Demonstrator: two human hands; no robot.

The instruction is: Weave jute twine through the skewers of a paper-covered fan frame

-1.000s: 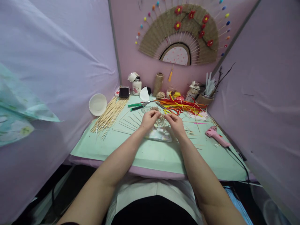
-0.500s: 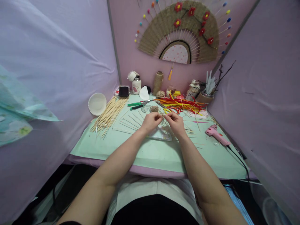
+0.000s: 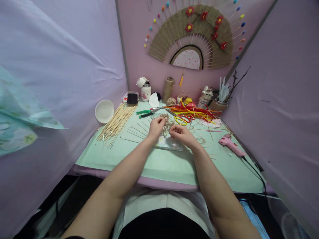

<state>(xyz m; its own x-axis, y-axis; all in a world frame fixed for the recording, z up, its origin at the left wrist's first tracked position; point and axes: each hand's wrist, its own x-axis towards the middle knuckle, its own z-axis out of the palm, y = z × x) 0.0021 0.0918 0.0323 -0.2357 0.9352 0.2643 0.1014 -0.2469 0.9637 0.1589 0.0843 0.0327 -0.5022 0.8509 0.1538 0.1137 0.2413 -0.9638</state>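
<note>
Pinched fingers of my left hand point(image 3: 157, 128) hold brown twine point(image 3: 165, 129), whose loose loops hang between the hands. My right hand point(image 3: 181, 133) is slightly lower and to the right, its fingers pressed together at the edge of the twine; what they grip is too small to make out. Beneath both hands lies a clear flat piece with a pale floral pattern point(image 3: 170, 144). Thin sticks point(image 3: 138, 130) fan out on the green table cover, left of the hands and partly hidden by them.
Bamboo sticks point(image 3: 117, 121) and a white dish point(image 3: 104, 111) are on the left. Green-handled pliers point(image 3: 146, 113), yellow scissors point(image 3: 180, 120) and red-yellow pipe cleaners point(image 3: 196, 111) lie behind the hands. A pink glue gun point(image 3: 231, 146) with its cord is at right.
My hands have moved apart: the left up and left, the right slightly down. More of the tangled twine shows between them. The view has tilted slightly upward.
</note>
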